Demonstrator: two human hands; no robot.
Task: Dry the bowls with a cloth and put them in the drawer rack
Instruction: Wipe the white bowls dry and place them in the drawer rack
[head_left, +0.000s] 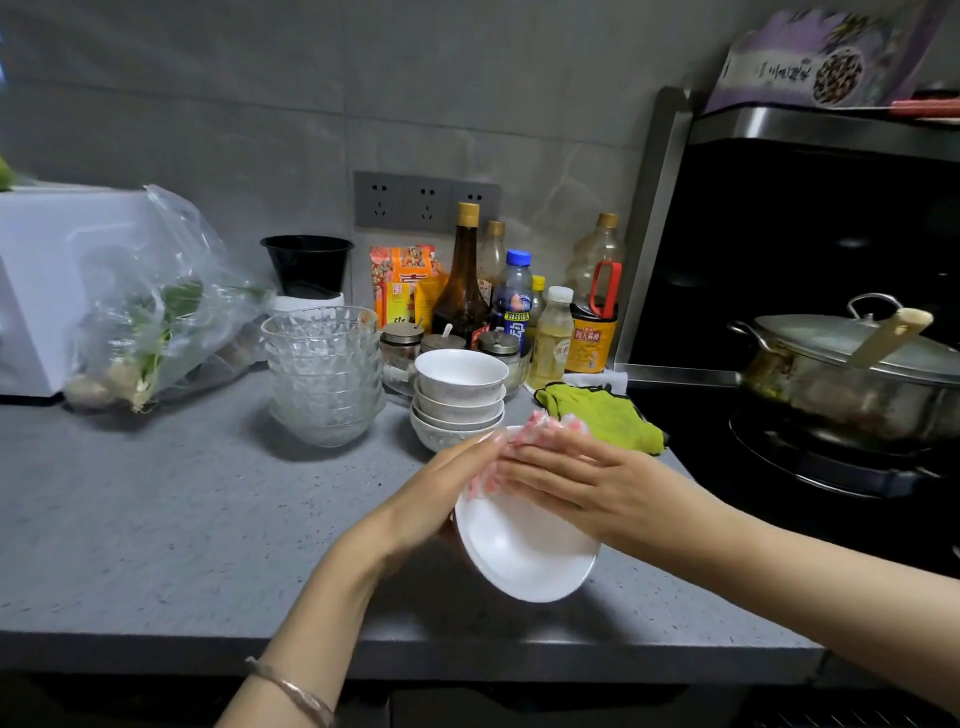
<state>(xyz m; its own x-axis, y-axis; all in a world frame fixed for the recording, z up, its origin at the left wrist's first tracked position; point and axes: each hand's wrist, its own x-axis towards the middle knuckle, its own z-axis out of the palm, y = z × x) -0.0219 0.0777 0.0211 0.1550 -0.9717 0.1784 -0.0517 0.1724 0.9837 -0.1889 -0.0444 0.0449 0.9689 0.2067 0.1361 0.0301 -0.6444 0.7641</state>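
I hold a white bowl (524, 551) tilted above the grey counter (156, 519), its inside facing me. My left hand (441, 493) grips its left rim and back. With straight fingers, my right hand (576, 478) presses a pink-and-white cloth (519, 447) against the bowl's upper inside. Behind them stands a stack of several white bowls (460, 395). To its left is a stack of several clear glass bowls (324, 369). No drawer rack is in view.
A green cloth (608, 413) lies right of the white stack. Bottles and seasoning jars (514, 312) line the wall. A plastic bag of greens (150, 312) leans on a white appliance at left. A lidded pot (852, 374) sits on the stove at right.
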